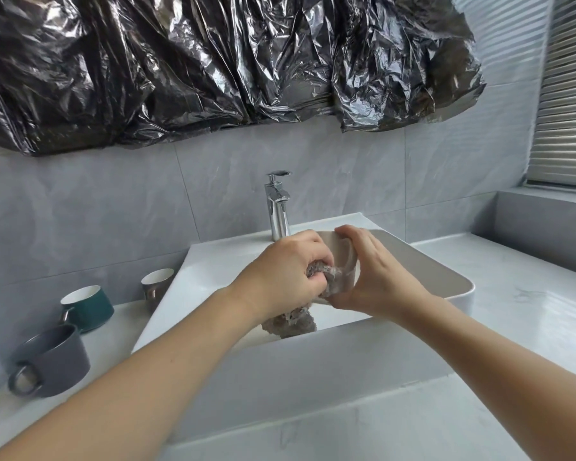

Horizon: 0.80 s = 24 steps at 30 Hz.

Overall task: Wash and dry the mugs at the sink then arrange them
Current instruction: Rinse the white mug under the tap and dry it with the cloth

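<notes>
Three mugs are lined up on the counter left of the sink [213, 261]: a grey mug [55, 357], a green mug [89, 306] and a brown mug [155, 286]. Over the sink, a grey cloth [333, 277] is squeezed in the curled left hand [281, 274]. A beige mug [341, 252] is gripped by the right hand [376, 277], fingers wrapped around it.

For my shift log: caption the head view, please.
Over the sink, right hand holds a mug while left hand rubs it with a cloth.
</notes>
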Motion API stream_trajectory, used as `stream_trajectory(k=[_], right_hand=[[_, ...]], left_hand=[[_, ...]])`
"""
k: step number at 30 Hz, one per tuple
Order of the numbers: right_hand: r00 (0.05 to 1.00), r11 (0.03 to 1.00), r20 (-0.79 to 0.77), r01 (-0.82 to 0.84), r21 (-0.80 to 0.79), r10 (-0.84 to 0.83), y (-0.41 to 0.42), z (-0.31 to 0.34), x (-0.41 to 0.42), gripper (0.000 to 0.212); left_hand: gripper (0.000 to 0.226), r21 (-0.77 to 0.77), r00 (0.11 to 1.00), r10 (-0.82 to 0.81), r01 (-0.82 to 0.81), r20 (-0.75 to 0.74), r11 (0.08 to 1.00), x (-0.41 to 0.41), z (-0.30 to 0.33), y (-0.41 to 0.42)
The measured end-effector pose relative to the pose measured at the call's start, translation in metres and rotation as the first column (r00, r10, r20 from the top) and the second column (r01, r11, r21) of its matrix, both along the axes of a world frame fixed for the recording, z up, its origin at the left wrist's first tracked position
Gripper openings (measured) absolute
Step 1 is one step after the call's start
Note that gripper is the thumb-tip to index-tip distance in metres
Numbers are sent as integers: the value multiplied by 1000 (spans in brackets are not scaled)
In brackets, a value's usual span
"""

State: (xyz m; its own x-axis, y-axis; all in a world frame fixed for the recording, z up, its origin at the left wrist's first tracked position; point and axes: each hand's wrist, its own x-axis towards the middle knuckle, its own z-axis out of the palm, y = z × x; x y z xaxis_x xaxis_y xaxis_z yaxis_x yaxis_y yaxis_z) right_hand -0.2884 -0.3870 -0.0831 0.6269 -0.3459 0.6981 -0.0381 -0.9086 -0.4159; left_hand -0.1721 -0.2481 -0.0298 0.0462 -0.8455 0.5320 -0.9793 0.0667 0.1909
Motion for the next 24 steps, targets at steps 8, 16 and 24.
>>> stream_trajectory(k=[8,16,24], right_hand=[[997,1000,72,10,23,-12,51,64,-31,104],[992,908,22,104,407,-124,105,70,-69,74],[994,540,-44,-19,841,104,137,28,-102,42]], left_hand=[[25,-55,999,-39,40,23,998,-28,60,59],[11,-78,972,90,-109,-217,991,-56,88,153],[20,232,914,336,-284,-229,930,-50,-25,167]])
